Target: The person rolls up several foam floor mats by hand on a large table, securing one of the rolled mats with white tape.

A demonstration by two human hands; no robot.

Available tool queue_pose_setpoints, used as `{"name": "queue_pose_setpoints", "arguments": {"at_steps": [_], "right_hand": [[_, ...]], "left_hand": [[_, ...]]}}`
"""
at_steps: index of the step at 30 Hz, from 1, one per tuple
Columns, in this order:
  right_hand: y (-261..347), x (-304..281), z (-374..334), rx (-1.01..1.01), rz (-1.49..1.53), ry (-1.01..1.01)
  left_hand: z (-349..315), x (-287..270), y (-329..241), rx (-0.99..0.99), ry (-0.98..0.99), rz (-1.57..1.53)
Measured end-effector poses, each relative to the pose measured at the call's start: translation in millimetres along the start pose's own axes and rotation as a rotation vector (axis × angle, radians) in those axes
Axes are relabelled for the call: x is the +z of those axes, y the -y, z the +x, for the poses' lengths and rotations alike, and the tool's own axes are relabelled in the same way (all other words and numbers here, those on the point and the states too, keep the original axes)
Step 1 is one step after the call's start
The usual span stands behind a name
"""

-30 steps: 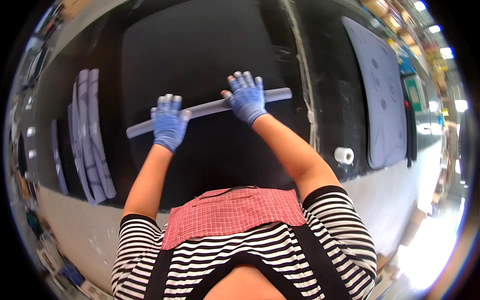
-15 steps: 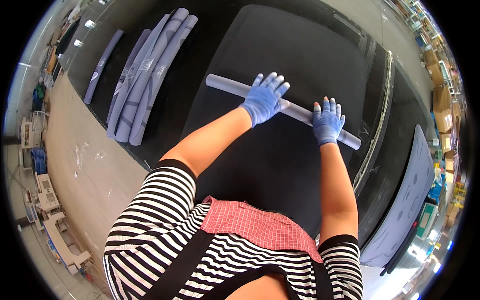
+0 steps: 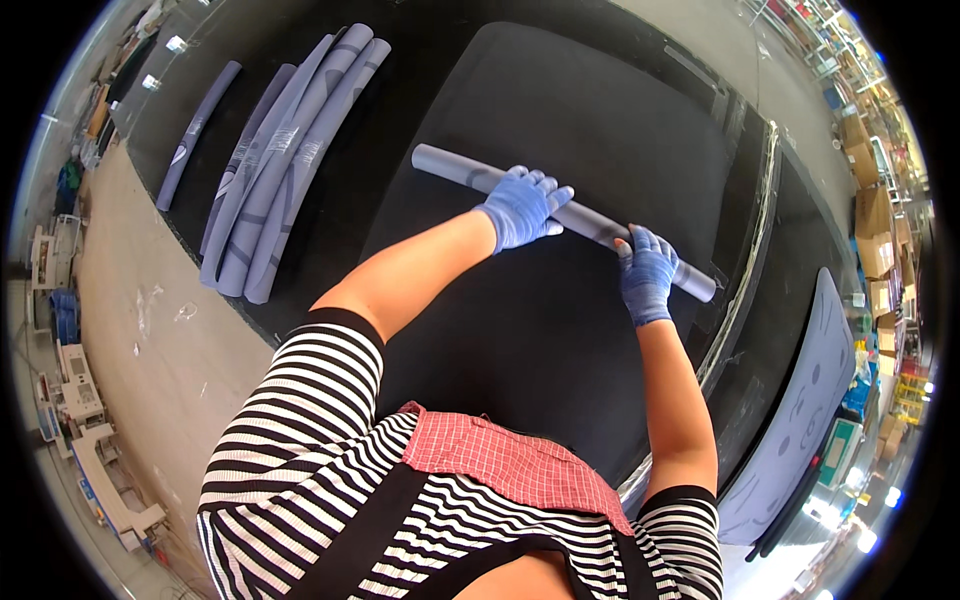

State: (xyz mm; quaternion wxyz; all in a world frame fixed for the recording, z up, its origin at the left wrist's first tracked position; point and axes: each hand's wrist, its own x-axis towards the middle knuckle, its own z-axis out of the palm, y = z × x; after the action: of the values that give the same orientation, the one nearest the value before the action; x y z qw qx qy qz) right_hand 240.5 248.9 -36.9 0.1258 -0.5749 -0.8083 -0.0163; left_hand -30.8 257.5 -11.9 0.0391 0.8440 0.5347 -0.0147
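A grey-lilac rolled mat lies slanted across a black sheet on the dark table. My left hand, in a blue glove with pale fingertips, curls its fingers over the roll left of its middle, thumb on the near side. Nearer the right end, my right hand, gloved the same way, grips the roll, with its thumb on the near side and fingers over the top. Both ends of the roll show beyond my hands.
Several similar rolls, some with clear tape, lie at the left, beside a thinner single roll. A pale strip of cord or edging runs along the right. Farther right is a flat patterned grey mat. Cardboard boxes stand beyond.
My fingers were stretched out flat on the roll; now both hands curl around it. My right hand has shifted slightly toward me, while the roll stays nearly in place.
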Motion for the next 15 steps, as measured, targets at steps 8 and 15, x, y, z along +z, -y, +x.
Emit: {"name": "queue_pose_setpoints", "arguments": {"at_steps": [8, 15], "right_hand": [[20.4, -10.8, -69.5, 0.078, 0.174, -0.062], [30.3, -0.7, -47.9, 0.195, -0.121, 0.102]], "left_hand": [[-69.6, 39.9, -10.6, -0.097, -0.23, -0.124], [-46.4, 21.8, 11.3, 0.119, -0.118, -0.107]]}}
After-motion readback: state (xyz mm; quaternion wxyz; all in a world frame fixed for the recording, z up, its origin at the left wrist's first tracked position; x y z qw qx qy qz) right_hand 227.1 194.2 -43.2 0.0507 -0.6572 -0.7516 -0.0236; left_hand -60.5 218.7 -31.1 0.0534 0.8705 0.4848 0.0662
